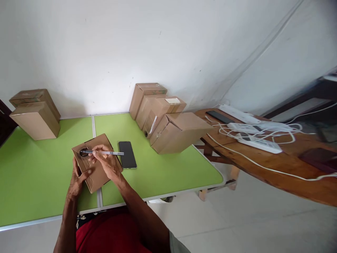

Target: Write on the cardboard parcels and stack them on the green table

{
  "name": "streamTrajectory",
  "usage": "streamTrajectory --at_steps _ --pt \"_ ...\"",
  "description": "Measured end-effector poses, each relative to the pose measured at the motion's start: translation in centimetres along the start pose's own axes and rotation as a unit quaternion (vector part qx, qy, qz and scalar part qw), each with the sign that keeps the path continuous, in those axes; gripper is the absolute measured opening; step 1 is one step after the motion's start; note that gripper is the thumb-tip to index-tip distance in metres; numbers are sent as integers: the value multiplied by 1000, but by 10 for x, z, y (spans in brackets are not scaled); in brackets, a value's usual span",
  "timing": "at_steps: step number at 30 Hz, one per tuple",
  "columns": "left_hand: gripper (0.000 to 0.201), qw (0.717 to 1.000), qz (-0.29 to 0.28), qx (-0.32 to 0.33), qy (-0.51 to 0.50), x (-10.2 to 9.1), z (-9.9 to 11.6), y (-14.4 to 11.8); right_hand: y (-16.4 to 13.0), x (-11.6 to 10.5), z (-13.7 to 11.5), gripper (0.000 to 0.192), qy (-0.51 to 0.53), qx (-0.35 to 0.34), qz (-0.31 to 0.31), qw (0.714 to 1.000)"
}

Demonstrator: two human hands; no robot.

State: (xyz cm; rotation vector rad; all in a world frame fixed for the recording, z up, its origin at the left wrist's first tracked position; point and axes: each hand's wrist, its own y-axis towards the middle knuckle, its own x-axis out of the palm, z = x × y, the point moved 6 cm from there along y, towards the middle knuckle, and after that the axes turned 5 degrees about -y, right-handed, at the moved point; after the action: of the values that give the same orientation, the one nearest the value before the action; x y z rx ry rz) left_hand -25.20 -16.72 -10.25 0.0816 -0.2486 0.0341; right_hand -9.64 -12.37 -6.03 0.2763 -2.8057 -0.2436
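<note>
A small cardboard box [98,177] lies tilted at an angle near the front of the green table. My left hand [77,177] grips its left edge, thumb on the top face. In my right hand [105,160] is a pen [113,153], its tip pointing left over a dark round mark [84,152] with drawn rings around it on the box. Whether the tip touches the cardboard I cannot tell. Just right of the box, a black smartphone [127,154] lies face up with its screen dark.
Several cardboard boxes [181,131] stand at the table's right side by the wall, and two more boxes [35,117] at the left. A wooden table [244,158] on the right carries white power strips [259,143] and tangled cables. The green table [168,175] has a metal seam.
</note>
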Motion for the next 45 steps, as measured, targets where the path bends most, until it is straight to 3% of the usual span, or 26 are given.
streamTrajectory --at_steps 9,20,23,28,34,40,43,45 --pt "126 1000 -8 -2 -21 -5 -5 -2 -3 3 3 47 -40 -31 -20 999" --pt "123 1000 0 3 -12 -6 -4 -3 -7 2 0 36 -90 -47 -67 993" --pt "120 1000 1 5 -16 -5 -3 -2 -9 -3 3 32 -101 -24 -47 993" --pt "121 1000 2 -1 -18 -4 -5 -3 -10 -13 0 29 -104 -20 44 993" --pt "121 1000 3 -13 -18 -5 -8 -3 -5 -16 -4 35 -42 -27 110 993" --pt "120 1000 -4 -17 -22 -2 -7 -4 0 0 -7 38 -34 -60 72 995" --pt "113 999 36 -33 -13 -7 -7 -5 0 3 -9 42 -44 -62 36 996" --pt "102 996 75 -35 -14 -13 -8 -5 3 -8 -15 47 -48 -69 53 995"
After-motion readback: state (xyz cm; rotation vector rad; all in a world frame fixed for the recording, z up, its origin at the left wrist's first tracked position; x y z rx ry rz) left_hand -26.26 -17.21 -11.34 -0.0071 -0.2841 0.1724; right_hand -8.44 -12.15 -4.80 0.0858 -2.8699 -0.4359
